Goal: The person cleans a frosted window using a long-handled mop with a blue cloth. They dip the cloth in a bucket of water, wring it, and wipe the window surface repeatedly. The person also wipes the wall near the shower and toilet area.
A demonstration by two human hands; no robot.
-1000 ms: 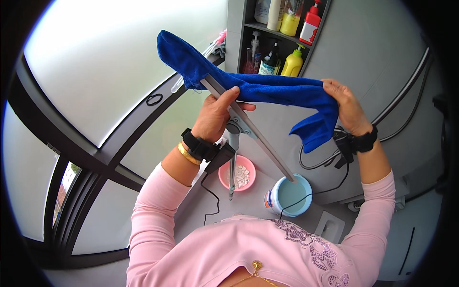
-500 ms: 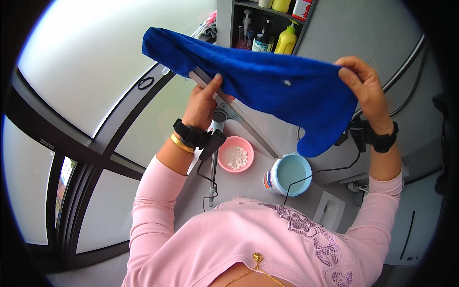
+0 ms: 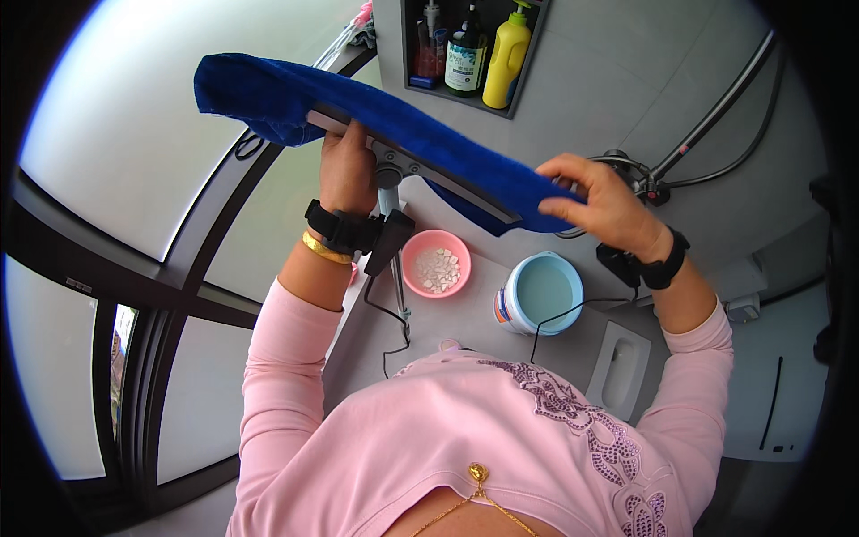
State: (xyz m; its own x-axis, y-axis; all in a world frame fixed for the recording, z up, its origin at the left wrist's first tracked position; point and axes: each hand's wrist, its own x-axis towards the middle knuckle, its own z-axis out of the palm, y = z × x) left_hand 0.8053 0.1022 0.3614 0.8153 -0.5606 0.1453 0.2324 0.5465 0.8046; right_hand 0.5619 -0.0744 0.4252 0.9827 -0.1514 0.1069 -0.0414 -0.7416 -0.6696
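Observation:
A blue cloth mop cover (image 3: 394,121) lies along the flat grey mop head (image 3: 465,190), its left end drooping past the frame. My left hand (image 3: 347,174) is closed around the frame and the cloth near the left side, its thumb up against the frame. Below, the mop's pole (image 3: 390,199) runs down from the joint toward the floor. At the cloth's right end, my right hand (image 3: 613,208) pinches the fabric between thumb and fingers, near the end of the frame. Part of the cloth hangs behind the frame.
On the floor stand a pink basin (image 3: 436,268) with whitish pieces and a light blue bucket (image 3: 546,295) of water. A wall niche (image 3: 488,101) holds several bottles. Shower pipes (image 3: 711,107) run along the right wall; dark-framed glass panels (image 3: 210,215) stand left.
The right end of the cloth has come down and left with my right hand, up against the frame. My left hand and the mop head have shifted slightly left; the frame now lies flatter.

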